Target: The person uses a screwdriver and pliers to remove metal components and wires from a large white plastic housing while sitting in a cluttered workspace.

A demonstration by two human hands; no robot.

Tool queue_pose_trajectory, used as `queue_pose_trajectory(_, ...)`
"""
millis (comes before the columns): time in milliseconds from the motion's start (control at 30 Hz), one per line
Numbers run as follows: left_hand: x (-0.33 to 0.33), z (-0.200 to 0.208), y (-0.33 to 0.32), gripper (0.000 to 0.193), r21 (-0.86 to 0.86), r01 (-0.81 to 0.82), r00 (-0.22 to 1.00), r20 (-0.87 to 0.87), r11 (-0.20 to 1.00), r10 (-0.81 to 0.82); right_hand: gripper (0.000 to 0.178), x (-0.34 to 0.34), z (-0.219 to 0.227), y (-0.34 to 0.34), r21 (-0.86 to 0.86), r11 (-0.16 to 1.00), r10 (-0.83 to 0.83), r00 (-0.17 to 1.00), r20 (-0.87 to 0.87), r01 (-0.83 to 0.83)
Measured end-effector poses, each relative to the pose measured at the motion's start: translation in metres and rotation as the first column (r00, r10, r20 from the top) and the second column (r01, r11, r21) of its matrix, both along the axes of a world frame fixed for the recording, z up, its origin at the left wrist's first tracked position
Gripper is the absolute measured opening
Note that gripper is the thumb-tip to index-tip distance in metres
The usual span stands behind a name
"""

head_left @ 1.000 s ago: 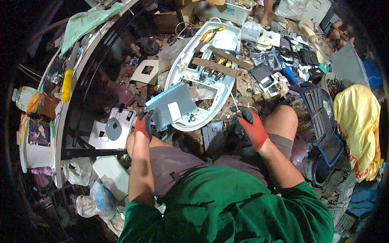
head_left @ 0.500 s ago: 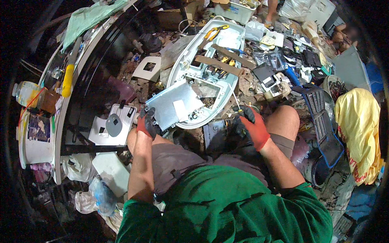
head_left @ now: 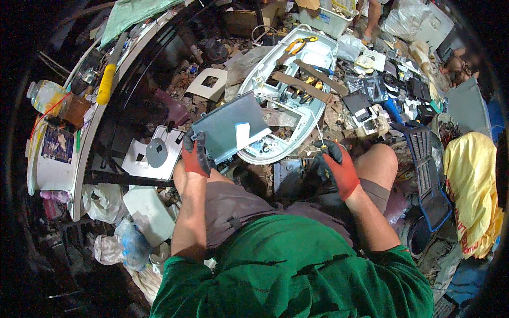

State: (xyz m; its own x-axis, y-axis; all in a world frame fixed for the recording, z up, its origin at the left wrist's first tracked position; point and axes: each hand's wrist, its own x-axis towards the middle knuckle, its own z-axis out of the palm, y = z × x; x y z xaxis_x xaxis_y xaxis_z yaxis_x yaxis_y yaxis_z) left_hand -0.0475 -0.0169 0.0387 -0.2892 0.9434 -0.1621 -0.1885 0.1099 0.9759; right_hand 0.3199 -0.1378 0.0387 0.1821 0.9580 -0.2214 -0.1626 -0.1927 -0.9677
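My left hand (head_left: 196, 155), in a red and black work glove, grips the near left edge of a flat grey metal panel (head_left: 225, 127) with a white label on it. The panel is tilted over the near end of a long pale plastic casing (head_left: 313, 124). In my gloved right hand (head_left: 338, 166) is a screwdriver (head_left: 321, 132), its thin shaft pointing up and away from me. The fingers wrap its handle, just right of the casing's near end. Pliers (head_left: 298, 46) with orange and black handles lie in the casing's far end, and brown strips (head_left: 302, 86) cross its middle.
At the left, a yellow-handled tool (head_left: 106, 84) and a jar (head_left: 46, 96) rest on a curved white ledge. Electronic scrap (head_left: 371, 100) covers the ground at the right, beside a yellow bag (head_left: 469, 180). Part of another person (head_left: 374, 18) shows at the far edge.
The metal panel has tilted, so its face looks darker. My view has shifted slightly, moving the surroundings to the right. The screwdriver stays in my right hand.
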Motion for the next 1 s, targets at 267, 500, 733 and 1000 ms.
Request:
queue_pose_trajectory(267, 0.009, 0.046, -0.004, 0.025, 0.130, -0.069, 0.966, 0.255, 0.989, 0.034, 0.032, -0.008, 0.018, 0.000, -0.088, 0.996, 0.003, 0.997, -0.075, -0.009)
queue_pose_trajectory(500, -0.003, 0.015, 0.003, 0.012, 0.006, -0.061, 0.927, 0.371, 0.998, 0.054, 0.039, -0.034, -0.003, 0.009, 0.046, 0.962, 0.257, 0.953, 0.163, -0.267)
queue_pose_trajectory(733, -0.031, 0.025, 0.008, 0.005, 0.070, 0.029, 0.870, 0.490, 0.997, -0.060, 0.050, -0.025, 0.014, 0.009, 0.054, 0.946, 0.189, 0.683, 0.706, -0.318)
queue_pose_trajectory(1000, -0.087, 0.104, -0.030, 0.012, -0.006, -0.122, 0.975, 0.188, 0.993, 0.121, 0.061, -0.073, 0.011, 0.092, -0.007, 0.835, 0.251, 0.369, 0.895, -0.551)
